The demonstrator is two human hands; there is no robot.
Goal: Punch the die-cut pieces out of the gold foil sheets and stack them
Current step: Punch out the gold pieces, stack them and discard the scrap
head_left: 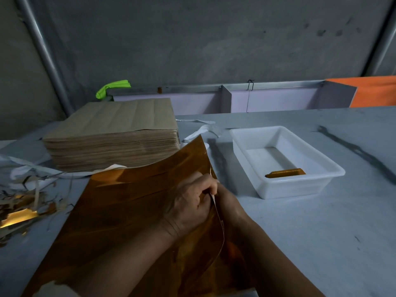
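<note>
The desk (321, 232) has open room at the right. The gold foil sheet (128, 211) lies front centre, its right edge lifted beside the white tray (287, 187). The left hand (190, 202) has a pinching grip on that edge. The right hand (229, 202) is behind it, so I cannot tell its grip. Gold pieces (285, 173) lie in the tray.

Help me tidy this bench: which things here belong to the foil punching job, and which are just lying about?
Job: gold foil sheet gripped by the left hand, right hand beside it; white tray holding punched gold pieces; brown sheet stack; scrap strips.
Lying about: green cloth; orange sheet.
</note>
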